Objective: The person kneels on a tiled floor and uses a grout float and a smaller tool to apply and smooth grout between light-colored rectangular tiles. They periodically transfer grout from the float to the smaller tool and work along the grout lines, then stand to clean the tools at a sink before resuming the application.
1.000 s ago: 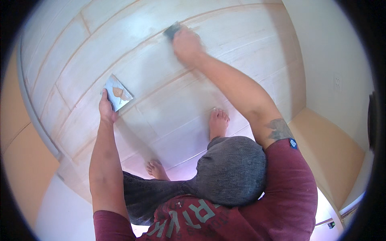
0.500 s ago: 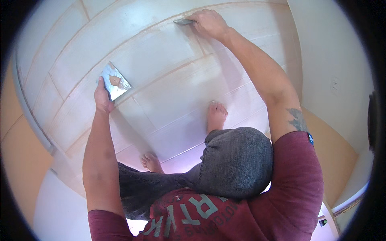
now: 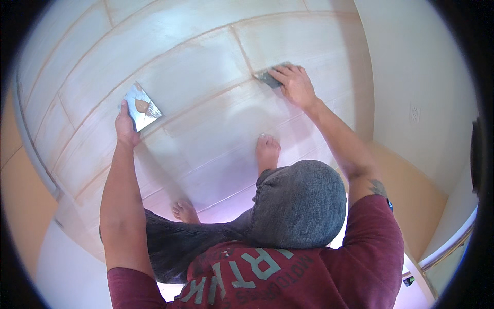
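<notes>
Your left hand (image 3: 125,123) pinches a shiny plate (image 3: 145,117), your right hand (image 3: 296,86) a dark scraper (image 3: 268,78). Brown lines (image 3: 240,46) look done; pale lines (image 3: 226,199) by your feet (image 3: 267,152) don't.

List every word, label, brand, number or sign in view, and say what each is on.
Maroon shirt: large pale letters and smaller dark ones, partly lost in folds; wording not copied here.
Sleeve tag: small pale mark, too small to read.
Metal plate in the left hand and dark spreader in the right hand: no lettering visible.
</notes>
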### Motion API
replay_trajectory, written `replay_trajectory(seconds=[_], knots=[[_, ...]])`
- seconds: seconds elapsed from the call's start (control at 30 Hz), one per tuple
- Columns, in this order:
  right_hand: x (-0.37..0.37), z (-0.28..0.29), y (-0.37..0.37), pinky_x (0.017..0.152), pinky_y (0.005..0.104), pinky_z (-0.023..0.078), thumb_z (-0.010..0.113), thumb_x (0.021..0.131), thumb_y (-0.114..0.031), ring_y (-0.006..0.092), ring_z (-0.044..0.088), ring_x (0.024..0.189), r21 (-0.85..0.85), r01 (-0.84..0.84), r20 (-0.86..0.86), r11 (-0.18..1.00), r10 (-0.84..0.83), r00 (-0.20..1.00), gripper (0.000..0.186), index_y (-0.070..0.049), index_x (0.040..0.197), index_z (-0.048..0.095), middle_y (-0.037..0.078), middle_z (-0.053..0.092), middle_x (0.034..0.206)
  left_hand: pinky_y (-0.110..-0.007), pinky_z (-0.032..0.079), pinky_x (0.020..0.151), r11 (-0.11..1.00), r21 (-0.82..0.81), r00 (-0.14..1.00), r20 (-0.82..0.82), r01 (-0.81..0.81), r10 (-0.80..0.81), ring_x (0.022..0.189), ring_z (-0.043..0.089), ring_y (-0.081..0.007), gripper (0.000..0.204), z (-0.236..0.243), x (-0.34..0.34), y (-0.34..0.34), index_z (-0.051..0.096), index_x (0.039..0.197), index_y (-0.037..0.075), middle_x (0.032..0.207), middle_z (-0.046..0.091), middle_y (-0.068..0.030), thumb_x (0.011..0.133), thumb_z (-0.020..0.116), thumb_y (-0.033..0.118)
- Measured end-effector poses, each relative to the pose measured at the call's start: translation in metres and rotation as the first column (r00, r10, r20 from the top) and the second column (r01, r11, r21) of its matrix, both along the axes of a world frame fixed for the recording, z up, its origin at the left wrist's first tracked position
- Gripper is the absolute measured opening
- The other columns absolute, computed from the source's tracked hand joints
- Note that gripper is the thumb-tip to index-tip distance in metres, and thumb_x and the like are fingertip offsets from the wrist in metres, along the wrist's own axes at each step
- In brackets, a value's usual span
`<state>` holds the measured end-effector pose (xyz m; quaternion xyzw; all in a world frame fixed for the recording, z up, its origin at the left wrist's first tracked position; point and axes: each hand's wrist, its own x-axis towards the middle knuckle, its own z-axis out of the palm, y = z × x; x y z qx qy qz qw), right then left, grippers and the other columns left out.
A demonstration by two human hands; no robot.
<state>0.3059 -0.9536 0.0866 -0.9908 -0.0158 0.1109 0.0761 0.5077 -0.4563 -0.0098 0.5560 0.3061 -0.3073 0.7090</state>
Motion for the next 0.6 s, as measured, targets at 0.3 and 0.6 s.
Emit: replay_trajectory(seconds=[0.3,0.6], knots=[[-0.041,-0.029,-0.013,0.112,0.0499,0.038,0.068,0.079,-0.004,0.0356,0.051,0.134,0.007,0.162,-0.004,0.987,-0.162,0.987,0.067,-0.019,0.144,0.06,0.011,0.058,0.146,-0.043,0.053,0.102,0.998,0.04,0.998,0.01,0.054,-0.055,0.115,0.066,-0.0278,0.057,0.012,0.0,0.002,0.051,0.142,-0.003,0.133,0.064,-0.0142,0.11,0.046,0.044],[-0.056,-0.032,-0.053,0.12,0.0542,0.032,0.068,0.083,-0.002,0.0354,0.044,0.143,-0.048,0.199,-0.038,0.979,-0.201,0.979,0.07,-0.024,0.148,0.057,0.006,0.053,0.154,-0.043,0.049,0.109,0.994,0.081,0.997,-0.024,0.07,-0.068,0.122,0.062,-0.0286,0.058,0.018,0.0,0.011,0.05,0.146,0.003,0.138,0.062,-0.0115,0.109,0.046,0.048]])
